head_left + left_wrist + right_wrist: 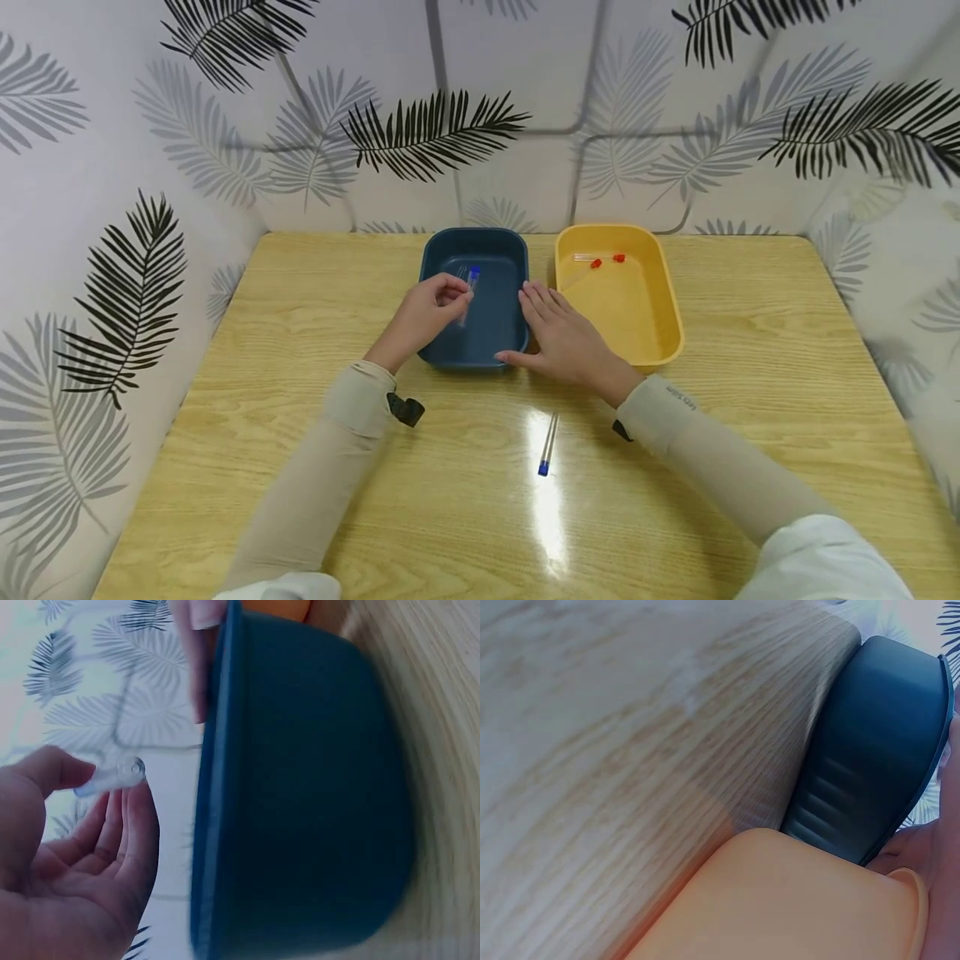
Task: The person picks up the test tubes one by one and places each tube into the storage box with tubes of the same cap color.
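My left hand (435, 308) is over the dark blue bin (491, 354), pinching a clear test tube (118, 777) between thumb and fingertips. A blue cap (474, 272) shows beyond the fingers in the head view. The tube's rounded end faces the camera in the left wrist view. At the bin's right side, my right hand (558, 333) rests on the rim with straight fingers, thumb toward the front corner. Another clear tube with a blue cap (543, 468) lies on the table in front of the bins.
A yellow bin (670, 308) stands just right of the blue one, partly behind my right hand. Inside it lie two clear tubes with red caps (618, 258). The wooden table (300, 292) meets a leaf-patterned cloth (480, 200) at its back edge.
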The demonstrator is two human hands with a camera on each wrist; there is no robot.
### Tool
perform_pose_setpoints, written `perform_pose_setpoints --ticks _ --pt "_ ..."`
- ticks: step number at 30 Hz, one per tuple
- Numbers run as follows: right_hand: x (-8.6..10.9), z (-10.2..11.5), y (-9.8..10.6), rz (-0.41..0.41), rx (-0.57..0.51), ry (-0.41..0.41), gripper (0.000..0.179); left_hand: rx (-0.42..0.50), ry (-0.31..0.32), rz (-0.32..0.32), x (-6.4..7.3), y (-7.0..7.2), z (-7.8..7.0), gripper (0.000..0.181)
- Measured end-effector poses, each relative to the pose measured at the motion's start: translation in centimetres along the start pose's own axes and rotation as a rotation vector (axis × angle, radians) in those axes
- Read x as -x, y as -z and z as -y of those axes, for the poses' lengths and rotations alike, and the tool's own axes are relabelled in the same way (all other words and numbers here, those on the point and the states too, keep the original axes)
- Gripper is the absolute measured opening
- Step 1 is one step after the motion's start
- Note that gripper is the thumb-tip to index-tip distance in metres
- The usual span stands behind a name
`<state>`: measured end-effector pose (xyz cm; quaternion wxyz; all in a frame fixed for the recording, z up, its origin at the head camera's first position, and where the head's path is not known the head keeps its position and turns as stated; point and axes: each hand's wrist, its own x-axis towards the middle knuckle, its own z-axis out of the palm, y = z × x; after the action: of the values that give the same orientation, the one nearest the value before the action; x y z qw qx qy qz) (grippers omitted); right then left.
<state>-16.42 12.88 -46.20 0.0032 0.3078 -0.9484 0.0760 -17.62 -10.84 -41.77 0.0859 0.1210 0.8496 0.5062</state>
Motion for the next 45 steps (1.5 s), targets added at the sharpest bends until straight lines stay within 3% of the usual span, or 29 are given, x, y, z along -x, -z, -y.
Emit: perform_pose_setpoints --ticks 5,11,17,33,45 --pt "0.0 0.3 0.1 0.012 0.010 -0.003 0.107 0.163 0.098 0.018 -1.6 -1.6 1.0 0.025" --pt "-0.2 0.5 0.1 0.019 0.011 -0.003 0.107 0.262 0.244 0.068 -2.8 -3.6 1.2 0.029" --pt "-0.2 0.5 -0.1 0.007 0.017 0.006 0.106 0.355 0.344 0.090 -3.5 -5.0 1.5 0.028" --pt "0.0 0.3 0.3 0.011 0.033 0.004 0.105 0.349 0.356 0.195 -4.2 -6.0 1.7 0.027" --pt "0.1 0.1 0.1 0.043 0.025 -0.013 0.105 0.356 0.380 0.172 -4.2 -6.2 1.9 0.028"
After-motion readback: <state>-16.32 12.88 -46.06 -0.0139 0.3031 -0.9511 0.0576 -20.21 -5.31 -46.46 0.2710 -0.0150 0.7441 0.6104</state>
